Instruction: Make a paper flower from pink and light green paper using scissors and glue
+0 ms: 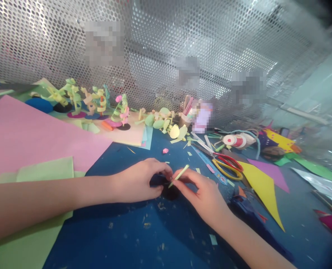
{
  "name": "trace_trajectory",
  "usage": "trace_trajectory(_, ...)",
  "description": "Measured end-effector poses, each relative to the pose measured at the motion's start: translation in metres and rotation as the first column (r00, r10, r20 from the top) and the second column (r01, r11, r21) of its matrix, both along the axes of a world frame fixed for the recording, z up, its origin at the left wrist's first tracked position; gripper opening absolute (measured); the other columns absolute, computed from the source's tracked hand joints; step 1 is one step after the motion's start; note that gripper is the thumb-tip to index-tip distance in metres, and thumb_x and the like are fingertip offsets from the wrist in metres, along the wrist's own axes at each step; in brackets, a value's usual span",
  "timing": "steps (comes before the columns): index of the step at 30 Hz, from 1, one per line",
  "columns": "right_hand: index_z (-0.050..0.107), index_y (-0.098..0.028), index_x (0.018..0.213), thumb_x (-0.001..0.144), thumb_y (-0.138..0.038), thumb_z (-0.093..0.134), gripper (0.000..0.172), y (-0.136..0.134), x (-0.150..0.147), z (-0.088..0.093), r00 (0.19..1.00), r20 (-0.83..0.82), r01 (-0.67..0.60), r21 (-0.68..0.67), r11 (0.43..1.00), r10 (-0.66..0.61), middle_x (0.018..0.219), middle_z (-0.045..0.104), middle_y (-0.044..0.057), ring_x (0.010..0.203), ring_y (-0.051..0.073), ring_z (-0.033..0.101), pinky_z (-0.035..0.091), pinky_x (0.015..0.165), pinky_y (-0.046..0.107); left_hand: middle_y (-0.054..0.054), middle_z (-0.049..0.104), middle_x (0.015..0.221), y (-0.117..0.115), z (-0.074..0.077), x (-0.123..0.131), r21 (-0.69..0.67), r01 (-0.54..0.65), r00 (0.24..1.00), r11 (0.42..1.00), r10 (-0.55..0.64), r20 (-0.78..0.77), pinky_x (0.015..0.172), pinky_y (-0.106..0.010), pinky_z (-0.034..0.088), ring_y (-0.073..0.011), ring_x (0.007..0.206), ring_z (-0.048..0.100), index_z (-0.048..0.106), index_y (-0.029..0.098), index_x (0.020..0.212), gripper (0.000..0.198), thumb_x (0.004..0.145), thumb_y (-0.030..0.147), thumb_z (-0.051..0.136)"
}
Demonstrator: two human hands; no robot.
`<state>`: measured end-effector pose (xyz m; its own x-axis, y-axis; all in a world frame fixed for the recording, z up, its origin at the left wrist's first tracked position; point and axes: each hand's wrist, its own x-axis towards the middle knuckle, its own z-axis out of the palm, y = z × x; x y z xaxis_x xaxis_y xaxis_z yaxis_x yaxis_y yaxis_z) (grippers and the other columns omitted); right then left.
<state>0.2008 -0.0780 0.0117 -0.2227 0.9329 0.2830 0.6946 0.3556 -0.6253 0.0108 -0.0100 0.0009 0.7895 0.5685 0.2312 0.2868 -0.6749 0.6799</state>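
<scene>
A thin pale green paper stick [183,170] leans up and to the right, pinched near its lower end between the thumb and fingers of my right hand [206,196]. Its foot is over a small black disc [171,192] on the dark blue table. From the left side, my left hand [140,180] curls its thumb and index finger around the disc's edge, with the index fingertip close to the stick. My two hands nearly meet there. A little pink folded paper piece [165,151] lies just beyond them.
Pink sheets [42,130] and green paper [45,170] cover the left. Finished paper curl figures [74,97] stand along the perforated metal screen [154,45]. Scissors [227,164] with red and yellow handles, a white-and-red spool [234,141] and yellow paper [260,186] lie right.
</scene>
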Motion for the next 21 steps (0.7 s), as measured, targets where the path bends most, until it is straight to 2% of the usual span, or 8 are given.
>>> trace_trajectory(11, 0.058, -0.024, 0.091, 0.086, -0.021, 0.052, 0.009, -0.002, 0.002, -0.008, 0.999, 0.050, -0.002, 0.079, 0.997, -0.002, 0.092, 0.066, -0.002, 0.083, 0.012, 0.063, 0.049, 0.078, 0.023, -0.001, 0.062, 0.100, -0.001, 0.001, 0.002, 0.030, -0.011, 1.000, 0.999, 0.010, 0.015, 0.084, -0.029, 0.044, -0.0177, 0.096, 0.054, 0.058, 0.023, 0.103, 0.032, 0.073, 0.013, 0.052)
trace_trajectory(14, 0.059, -0.023, 0.091, 0.085, -0.020, 0.052, 0.009, -0.002, 0.002, -0.008, 0.999, 0.043, -0.022, 0.084, 0.996, 0.019, 0.091, 0.066, -0.002, 0.081, 0.012, 0.063, 0.049, 0.076, 0.023, -0.001, 0.063, 0.101, -0.001, 0.004, 0.001, 0.024, 0.004, 1.000, 1.000, -0.004, 0.016, 0.086, -0.030, 0.042, -0.0178, 0.098, 0.053, 0.053, 0.023, 0.110, 0.031, 0.080, 0.017, 0.050)
trace_trajectory(17, 0.060, -0.023, 0.091, 0.085, -0.019, 0.053, 0.010, -0.002, 0.000, -0.007, 0.998, 0.044, -0.040, 0.083, 0.996, 0.036, 0.090, 0.065, -0.001, 0.081, 0.012, 0.062, 0.049, 0.075, 0.023, -0.002, 0.062, 0.101, -0.003, 0.008, 0.000, -0.003, 0.013, 1.000, 1.000, -0.013, -0.004, 0.089, -0.032, 0.040, -0.0183, 0.101, 0.052, 0.048, 0.024, 0.119, 0.031, 0.090, 0.027, 0.038)
trace_trajectory(21, 0.061, -0.023, 0.091, 0.084, -0.019, 0.054, 0.011, -0.002, 0.000, -0.008, 0.999, 0.050, -0.027, 0.107, 0.994, 0.022, 0.091, 0.066, -0.001, 0.082, 0.013, 0.062, 0.049, 0.076, 0.025, -0.002, 0.058, 0.113, -0.004, 0.014, -0.001, -0.001, 0.054, 0.998, 0.999, -0.054, 0.021, 0.094, -0.032, 0.037, -0.0174, 0.105, 0.049, 0.044, 0.027, 0.124, 0.033, 0.094, 0.028, 0.030)
